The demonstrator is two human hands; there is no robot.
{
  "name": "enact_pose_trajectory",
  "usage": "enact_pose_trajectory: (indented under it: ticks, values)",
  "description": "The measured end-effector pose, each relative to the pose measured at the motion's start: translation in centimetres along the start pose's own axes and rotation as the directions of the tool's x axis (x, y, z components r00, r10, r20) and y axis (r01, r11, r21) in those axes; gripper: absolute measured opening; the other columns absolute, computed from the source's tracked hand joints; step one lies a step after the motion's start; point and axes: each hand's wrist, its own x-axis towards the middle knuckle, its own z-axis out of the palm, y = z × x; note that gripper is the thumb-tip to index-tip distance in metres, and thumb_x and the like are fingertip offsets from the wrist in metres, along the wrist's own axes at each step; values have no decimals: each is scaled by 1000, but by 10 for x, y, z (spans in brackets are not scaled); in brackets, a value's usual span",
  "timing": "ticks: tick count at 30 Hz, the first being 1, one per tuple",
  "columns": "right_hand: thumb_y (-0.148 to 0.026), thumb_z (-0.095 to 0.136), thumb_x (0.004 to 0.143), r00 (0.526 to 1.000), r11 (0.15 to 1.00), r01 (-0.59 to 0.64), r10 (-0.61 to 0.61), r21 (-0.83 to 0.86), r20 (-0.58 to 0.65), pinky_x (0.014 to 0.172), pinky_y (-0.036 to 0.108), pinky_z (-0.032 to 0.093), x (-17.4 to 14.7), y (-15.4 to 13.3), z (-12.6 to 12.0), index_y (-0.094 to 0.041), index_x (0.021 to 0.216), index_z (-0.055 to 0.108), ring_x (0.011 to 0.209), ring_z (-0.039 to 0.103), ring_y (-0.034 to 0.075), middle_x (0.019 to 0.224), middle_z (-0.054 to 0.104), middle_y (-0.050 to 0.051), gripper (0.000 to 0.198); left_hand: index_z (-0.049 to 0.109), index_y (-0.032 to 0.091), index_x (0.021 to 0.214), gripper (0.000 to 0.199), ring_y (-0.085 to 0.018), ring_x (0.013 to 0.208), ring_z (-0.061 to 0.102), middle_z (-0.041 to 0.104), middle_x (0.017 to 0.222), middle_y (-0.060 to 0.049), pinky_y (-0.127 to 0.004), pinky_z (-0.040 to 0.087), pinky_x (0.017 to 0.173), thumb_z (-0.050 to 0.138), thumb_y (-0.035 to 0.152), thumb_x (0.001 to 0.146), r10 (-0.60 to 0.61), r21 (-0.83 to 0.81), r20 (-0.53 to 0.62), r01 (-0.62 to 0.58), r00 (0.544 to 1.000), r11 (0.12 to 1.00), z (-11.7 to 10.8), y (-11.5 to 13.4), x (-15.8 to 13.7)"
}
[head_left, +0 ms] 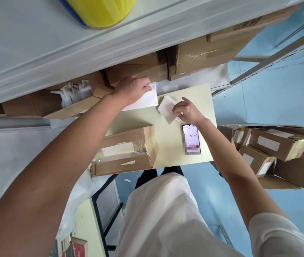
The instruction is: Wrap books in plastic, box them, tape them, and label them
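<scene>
My left hand (133,89) is closed on a flat white piece with small print at its corners (143,100), near the far side of a pale yellow table (168,153). The thumb lies along its top; the other fingertips are partly hidden. To the right, my right hand (187,111) has its fingers bent together at the edge of a square whitish paper (166,110). A phone (191,139) showing a timer lies just below that hand. Closer to me, a taped cardboard box (125,151) with a white label rests on the table's left part.
Cardboard boxes (200,50) line the shelf behind the table, one holding crumpled white plastic (73,93). A grey ledge (47,39) with a yellow container (103,10) spans the top. An open carton (296,175) of smaller labelled boxes stands at right.
</scene>
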Motion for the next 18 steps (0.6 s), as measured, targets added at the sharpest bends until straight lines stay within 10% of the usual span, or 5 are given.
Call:
enact_pose_trajectory:
  ticks: [7, 13, 18]
  values:
    - [-27, 68, 73, 984, 985, -90, 111, -146, 138, 113, 62, 17, -21, -20, -23, -22, 108, 68, 132, 42, 34, 130, 60, 10, 35, 66, 19, 102, 26, -19, 89, 63, 71, 98, -6, -31, 41, 79, 51, 36, 88, 16, -167, -164, -44, 986, 985, -11, 10, -40]
    - [-56, 66, 76, 965, 853, -99, 207, 512, -159, 88, 44, 52, -9, -160, -38, -23, 138, 42, 104, 64, 26, 126, 60, 14, 75, 64, 21, 104, 23, -17, 83, 64, 71, 97, -4, -29, 44, 75, 56, 34, 86, 18, -302, -329, -124, 944, 945, -23, 42, -114]
    - [-48, 65, 80, 909, 723, -100, 346, 684, -233, 62, 31, 54, -11, -247, -16, -24, 121, 52, 65, 62, 16, 75, 65, 0, 50, 64, 21, 107, 32, -18, 76, 64, 70, 88, -3, -29, 46, 68, 58, 42, 83, -79, -509, -319, -100, 945, 855, -32, 37, -212]
